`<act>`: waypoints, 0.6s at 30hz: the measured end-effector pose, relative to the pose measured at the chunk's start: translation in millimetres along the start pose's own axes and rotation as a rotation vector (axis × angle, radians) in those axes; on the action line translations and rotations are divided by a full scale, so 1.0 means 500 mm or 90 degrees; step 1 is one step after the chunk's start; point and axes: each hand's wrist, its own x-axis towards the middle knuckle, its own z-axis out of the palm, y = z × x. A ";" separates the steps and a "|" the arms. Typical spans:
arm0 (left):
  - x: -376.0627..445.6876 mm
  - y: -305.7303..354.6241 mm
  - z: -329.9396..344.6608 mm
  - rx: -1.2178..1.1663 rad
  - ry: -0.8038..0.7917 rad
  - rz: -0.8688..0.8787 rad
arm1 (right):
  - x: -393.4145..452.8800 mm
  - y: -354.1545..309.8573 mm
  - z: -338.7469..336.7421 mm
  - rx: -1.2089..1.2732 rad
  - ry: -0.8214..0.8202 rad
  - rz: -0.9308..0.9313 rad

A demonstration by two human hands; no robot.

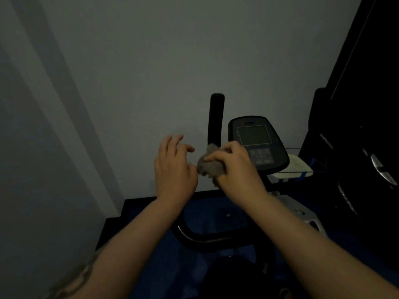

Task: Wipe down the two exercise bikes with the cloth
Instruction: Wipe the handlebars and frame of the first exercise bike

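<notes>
The room is dim. An exercise bike stands in front of me, with a black upright handlebar grip (pixel 216 117) and a dark console (pixel 257 141) with a grey screen. My right hand (pixel 235 167) grips a bunched grey cloth (pixel 210 164) at the base of the upright grip, left of the console. My left hand (pixel 173 167) hovers just left of the cloth with its fingers spread and relaxed, holding nothing. A curved black handlebar (pixel 205 239) runs below my forearms. A second dark machine (pixel 354 147) fills the right side.
A plain grey wall (pixel 129 83) lies behind the bike, close to the handlebar. A white flat device (pixel 295 168) with blue tape sits right of the console. Blue floor matting (pixel 213 214) shows under the frame.
</notes>
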 end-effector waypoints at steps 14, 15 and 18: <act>-0.002 0.000 -0.001 0.064 -0.019 0.014 | 0.006 0.032 -0.063 0.121 -0.005 0.140; -0.004 0.000 -0.001 0.063 -0.022 0.016 | 0.016 0.027 -0.049 0.133 0.029 0.134; -0.005 -0.004 -0.001 0.058 -0.027 0.017 | -0.022 0.016 0.018 0.147 0.060 0.103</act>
